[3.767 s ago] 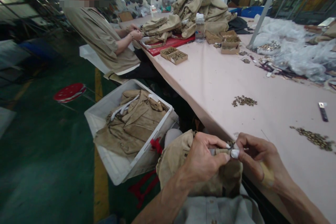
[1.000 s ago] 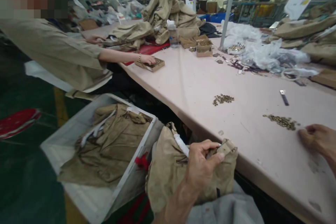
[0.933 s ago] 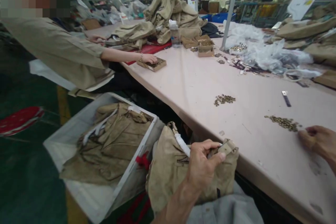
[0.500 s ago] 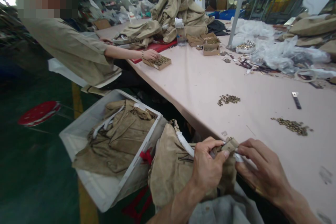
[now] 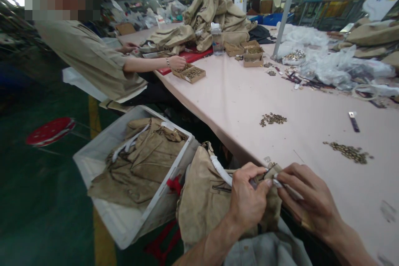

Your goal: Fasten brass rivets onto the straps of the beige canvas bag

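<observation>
Khaki garment [image 5: 202, 199] on my lap, strap end [image 5: 270, 173] pinched in left hand [image 5: 249, 203]; right hand [image 5: 307, 203] closed, fingertips fitting small piece there. Fitting unfinished; crate [image 5: 124, 224] holds others.

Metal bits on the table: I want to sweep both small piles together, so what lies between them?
Bare pink table, in the head view, between the nearer pile and the farther pile.

The garment [image 5: 202, 199] is plain khaki with a white cord [image 5: 220, 169]. The worktop [image 5: 249, 91] is pale pink, the crate [image 5: 124, 224] white, holding more khaki cloth. The small loose parts [image 5: 273, 119] are dull brass. The floor [image 5: 46, 199] is dark green with a yellow stripe; the stool [image 5: 51, 131] is red with white dots.
</observation>
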{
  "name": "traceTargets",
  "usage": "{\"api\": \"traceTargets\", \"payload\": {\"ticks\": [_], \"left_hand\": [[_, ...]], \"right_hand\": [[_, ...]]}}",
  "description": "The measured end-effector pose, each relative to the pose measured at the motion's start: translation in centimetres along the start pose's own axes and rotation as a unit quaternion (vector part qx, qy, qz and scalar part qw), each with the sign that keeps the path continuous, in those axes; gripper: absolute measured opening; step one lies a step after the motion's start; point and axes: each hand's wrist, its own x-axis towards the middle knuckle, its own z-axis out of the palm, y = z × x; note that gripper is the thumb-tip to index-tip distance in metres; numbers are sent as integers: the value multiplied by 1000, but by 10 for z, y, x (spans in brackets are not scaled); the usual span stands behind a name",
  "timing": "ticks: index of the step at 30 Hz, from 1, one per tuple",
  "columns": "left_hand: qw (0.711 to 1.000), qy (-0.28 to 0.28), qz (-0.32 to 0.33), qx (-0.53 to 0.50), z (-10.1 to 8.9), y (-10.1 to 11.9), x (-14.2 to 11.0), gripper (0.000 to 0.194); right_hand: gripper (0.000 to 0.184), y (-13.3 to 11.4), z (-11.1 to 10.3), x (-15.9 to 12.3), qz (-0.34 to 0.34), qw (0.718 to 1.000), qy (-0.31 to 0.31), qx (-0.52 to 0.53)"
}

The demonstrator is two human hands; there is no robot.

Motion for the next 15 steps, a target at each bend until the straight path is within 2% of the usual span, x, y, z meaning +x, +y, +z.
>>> {"api": "traceTargets", "payload": {"ticks": [4, 8, 10, 15], "left_hand": [[1000, 4, 0, -3, -1, 1, -1, 14], [1000, 11, 9, -19, 0, 0, -3, 15], [1000, 9, 14, -18, 0, -1, -5, 17], [1000, -3, 15, -16, -4, 0, -7, 20]], "right_hand": [[24, -6, 0, 4, 46, 993, 25, 101], [9, -9, 0, 9, 132, 977, 30, 165], [10, -7, 0, 9, 161, 968, 26, 188], [9, 4, 0, 4, 163, 958, 8, 234]]}}
